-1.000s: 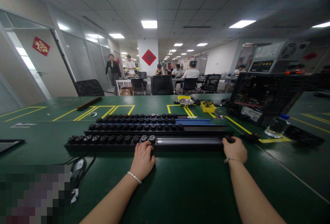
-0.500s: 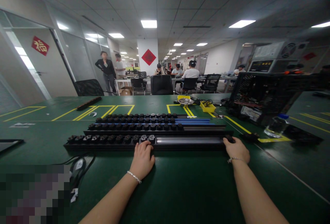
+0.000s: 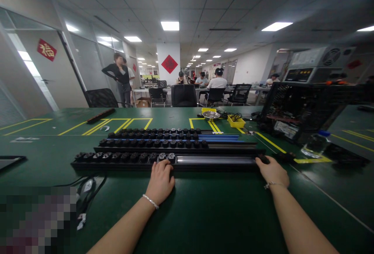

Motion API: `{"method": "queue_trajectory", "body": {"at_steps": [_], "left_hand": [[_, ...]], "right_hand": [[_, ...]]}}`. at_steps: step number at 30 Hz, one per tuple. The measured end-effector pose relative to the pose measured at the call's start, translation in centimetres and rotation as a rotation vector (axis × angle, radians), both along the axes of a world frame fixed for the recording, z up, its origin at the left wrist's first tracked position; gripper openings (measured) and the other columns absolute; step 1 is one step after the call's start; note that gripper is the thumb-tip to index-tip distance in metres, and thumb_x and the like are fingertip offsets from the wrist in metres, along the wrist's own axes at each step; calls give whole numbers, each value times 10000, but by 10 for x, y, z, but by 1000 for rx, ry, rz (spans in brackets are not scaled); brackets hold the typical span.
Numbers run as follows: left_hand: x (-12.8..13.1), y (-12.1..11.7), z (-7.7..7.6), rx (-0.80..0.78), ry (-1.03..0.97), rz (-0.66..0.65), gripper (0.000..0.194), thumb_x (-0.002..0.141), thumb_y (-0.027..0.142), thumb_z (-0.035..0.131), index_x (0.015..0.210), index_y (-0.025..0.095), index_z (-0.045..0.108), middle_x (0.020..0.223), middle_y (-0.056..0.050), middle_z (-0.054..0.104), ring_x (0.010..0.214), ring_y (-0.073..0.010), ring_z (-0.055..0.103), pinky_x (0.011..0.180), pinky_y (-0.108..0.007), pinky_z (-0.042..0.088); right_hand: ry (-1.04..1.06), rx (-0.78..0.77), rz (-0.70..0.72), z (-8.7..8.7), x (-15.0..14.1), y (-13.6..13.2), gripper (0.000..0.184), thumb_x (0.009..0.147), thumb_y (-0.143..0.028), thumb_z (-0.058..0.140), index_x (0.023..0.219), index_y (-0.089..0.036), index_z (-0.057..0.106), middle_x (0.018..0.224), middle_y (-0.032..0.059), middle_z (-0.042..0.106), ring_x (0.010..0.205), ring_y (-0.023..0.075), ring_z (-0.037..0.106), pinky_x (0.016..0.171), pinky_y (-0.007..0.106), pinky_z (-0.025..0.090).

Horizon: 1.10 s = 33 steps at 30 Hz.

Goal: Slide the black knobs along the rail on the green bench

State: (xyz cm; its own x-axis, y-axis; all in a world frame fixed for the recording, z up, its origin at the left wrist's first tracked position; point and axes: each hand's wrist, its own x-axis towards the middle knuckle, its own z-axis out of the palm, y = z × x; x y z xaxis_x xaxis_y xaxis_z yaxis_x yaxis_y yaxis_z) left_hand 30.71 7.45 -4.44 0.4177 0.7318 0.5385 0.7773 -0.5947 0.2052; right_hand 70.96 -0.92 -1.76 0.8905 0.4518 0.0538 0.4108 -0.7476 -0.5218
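Observation:
Nearest to me lies a long black rail [image 3: 216, 161], a channel holding a row of black socket modules [image 3: 125, 157] in its left part. The right part of this rail is a bare, shiny channel. My left hand [image 3: 160, 180] is closed over the front edge, fingertips at the last modules of the row. At the far right end, my right hand [image 3: 273, 171] pinches a small black socket module [image 3: 263, 159]. Its underside is hidden by my fingers. Behind lie a second black rail [image 3: 233, 145] and a blue rail [image 3: 223, 138], both with similar modules.
Loose black modules [image 3: 284, 156] lie right of my right hand, near a clear plastic container [image 3: 315, 147] and an open computer case [image 3: 283, 110]. A metal bowl [image 3: 211, 115] and yellow bin [image 3: 236, 121] stand behind the rails. Black cable [image 3: 90, 191] lies at left.
My right hand has shifted slightly right with the black socket module, to the rail's end. My left hand stays at the row. A person in the background has turned.

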Motion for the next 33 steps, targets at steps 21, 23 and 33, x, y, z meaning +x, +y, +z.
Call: {"method": "queue_trajectory", "body": {"at_steps": [21,23,33], "left_hand": [[1,-1,2,-6,12,7,210,718,171,499,916,199,565,1107,-78,541,1106,-246,476,1060,-523,250],[1,-1,2,-12,19,9,214,720,173,499,921,194,566,1111,-82,539,1109,-248,474,1061,-527,247],[0,-1,2,-17,16,5,209,730,177,488,922,196,566,1110,-79,538,1109,-242,474,1063,-528,244]], "right_hand": [[7,127,-62,-9,13,-1,637,690,-632,453,1165,-230,590,1033,138,635,982,327,567,796,430,458],[1,145,-70,-13,16,0,634,688,-629,459,1164,-233,591,1049,132,632,995,326,561,807,427,453],[27,222,-114,-18,25,-1,610,684,-605,492,1139,-216,609,1089,131,618,993,318,554,824,430,446]]}}
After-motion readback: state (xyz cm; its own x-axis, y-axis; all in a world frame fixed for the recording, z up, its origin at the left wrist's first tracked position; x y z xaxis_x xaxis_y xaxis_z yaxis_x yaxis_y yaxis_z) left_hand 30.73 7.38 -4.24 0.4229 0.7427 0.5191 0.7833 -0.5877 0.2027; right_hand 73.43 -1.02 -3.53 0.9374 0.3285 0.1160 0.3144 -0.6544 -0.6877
